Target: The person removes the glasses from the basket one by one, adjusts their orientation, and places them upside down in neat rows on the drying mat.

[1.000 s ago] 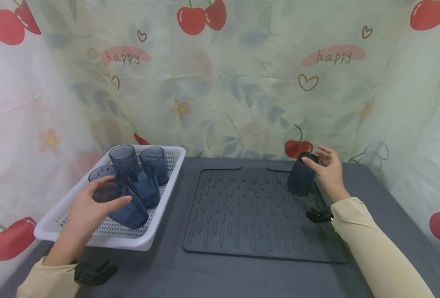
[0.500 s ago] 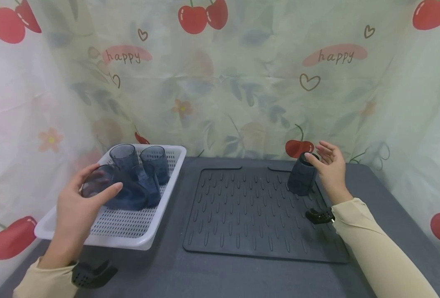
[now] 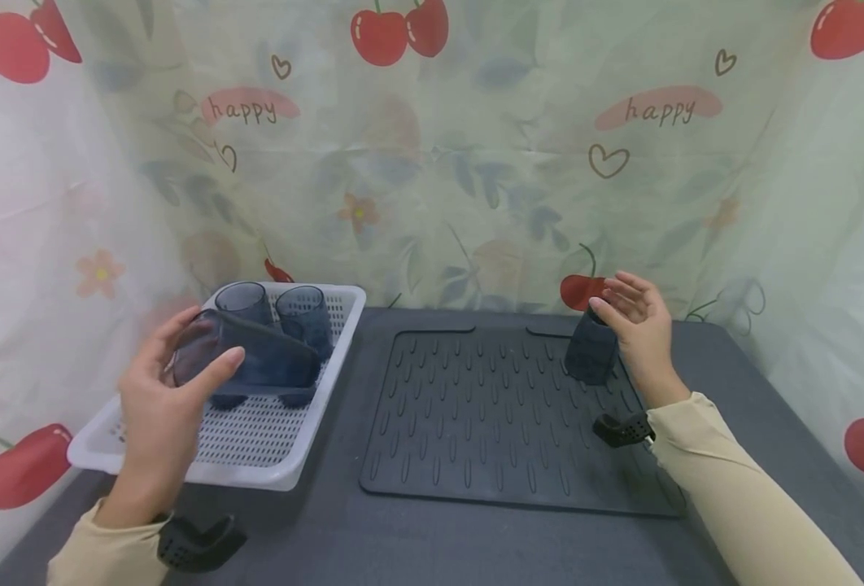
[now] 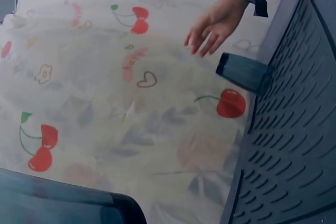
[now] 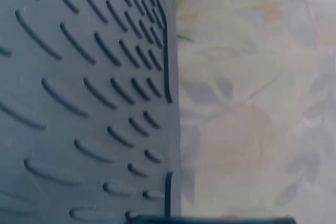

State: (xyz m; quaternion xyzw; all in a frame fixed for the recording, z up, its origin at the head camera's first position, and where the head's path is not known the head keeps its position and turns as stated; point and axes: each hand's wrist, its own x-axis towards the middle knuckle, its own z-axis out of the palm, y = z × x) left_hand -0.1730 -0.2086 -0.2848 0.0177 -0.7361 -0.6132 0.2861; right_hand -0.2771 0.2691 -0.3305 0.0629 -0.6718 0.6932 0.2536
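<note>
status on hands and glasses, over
Left hand holds tilted glass over white basket. Right hand apart from upturned glass on mat. Two upright glasses behind held one.

Backdrop sheet — left "happy", right "happy" — brown script, each on pink patch.

The left wrist view's lower-left corner crops the blue glass.

glasses stand in the basket left of the mat, another glass at its far right corner.
</note>
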